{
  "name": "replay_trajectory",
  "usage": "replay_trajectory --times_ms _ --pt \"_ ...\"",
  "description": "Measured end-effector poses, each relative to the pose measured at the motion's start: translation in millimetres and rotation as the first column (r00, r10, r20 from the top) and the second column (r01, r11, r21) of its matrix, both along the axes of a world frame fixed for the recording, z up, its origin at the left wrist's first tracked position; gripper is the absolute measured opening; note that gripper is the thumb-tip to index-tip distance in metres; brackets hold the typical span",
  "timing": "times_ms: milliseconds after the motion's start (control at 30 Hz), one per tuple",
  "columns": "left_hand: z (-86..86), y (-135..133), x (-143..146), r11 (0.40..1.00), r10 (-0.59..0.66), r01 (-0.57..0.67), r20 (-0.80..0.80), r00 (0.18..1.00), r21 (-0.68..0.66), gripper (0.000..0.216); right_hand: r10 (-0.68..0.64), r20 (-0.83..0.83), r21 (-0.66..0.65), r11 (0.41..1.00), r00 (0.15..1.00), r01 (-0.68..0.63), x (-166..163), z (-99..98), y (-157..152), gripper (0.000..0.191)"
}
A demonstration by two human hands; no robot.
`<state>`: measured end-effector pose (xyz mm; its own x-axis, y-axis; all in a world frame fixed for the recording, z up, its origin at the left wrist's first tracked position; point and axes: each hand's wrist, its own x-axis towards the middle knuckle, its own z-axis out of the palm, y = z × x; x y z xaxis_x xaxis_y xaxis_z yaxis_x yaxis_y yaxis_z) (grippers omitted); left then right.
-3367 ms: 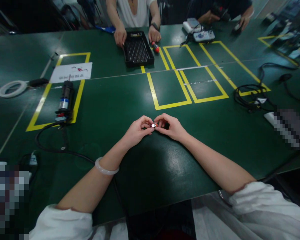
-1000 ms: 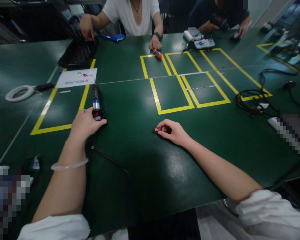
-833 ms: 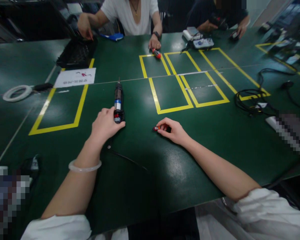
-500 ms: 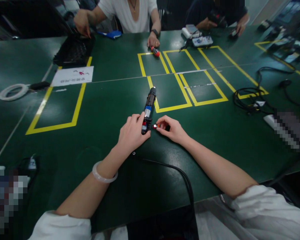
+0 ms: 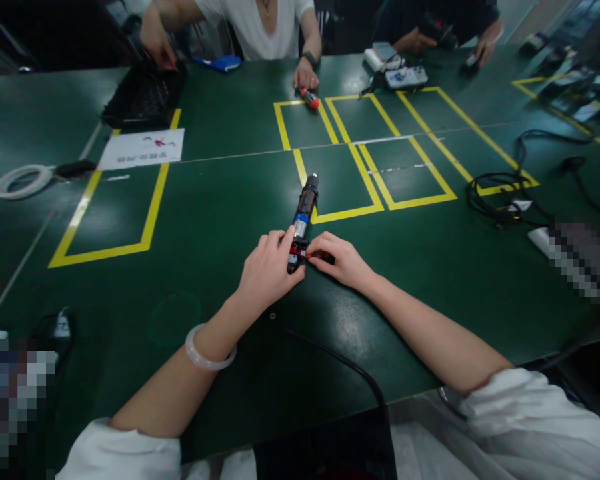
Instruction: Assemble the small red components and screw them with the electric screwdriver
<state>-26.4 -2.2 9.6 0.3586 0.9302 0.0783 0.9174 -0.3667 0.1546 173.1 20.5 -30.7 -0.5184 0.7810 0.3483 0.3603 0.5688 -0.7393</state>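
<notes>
My left hand [image 5: 267, 270] is wrapped round the lower end of a slim motor-like tool body [image 5: 306, 200], black at the far end with a blue and silver middle. It lies tilted on the green table [image 5: 220, 220], its metal tip pointing away from me. Between the thumb and fingertips of my right hand [image 5: 343, 260] is a small red-and-white part [image 5: 305, 253], pressed close against the body's lower right side. Fingers partly hide where the two meet, so I cannot tell whether they are joined. A tiny ring [image 5: 273, 316] lies near my left wrist.
Yellow tape rectangles [image 5: 347, 217] mark the table. Across it, one person's hand [image 5: 306, 77] touches a red screwdriver [image 5: 310, 100]; the other reaches into a black case [image 5: 140, 100]. A second person sits at right. Coiled black cable [image 5: 495, 190] lies right; another cable [image 5: 340, 353] runs nearby.
My right hand has brought the small part leftward to the side of the tool body. The body's tip has swung slightly to the right, still in my left hand.
</notes>
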Motion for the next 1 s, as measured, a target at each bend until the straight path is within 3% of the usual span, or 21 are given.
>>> replay_trajectory --times_ms 1000 --pt "-3.3 -1.0 7.2 0.997 0.033 -0.028 -0.065 0.997 0.077 0.075 -0.069 -0.069 0.007 0.998 0.995 0.069 -1.5 -3.9 2.4 0.014"
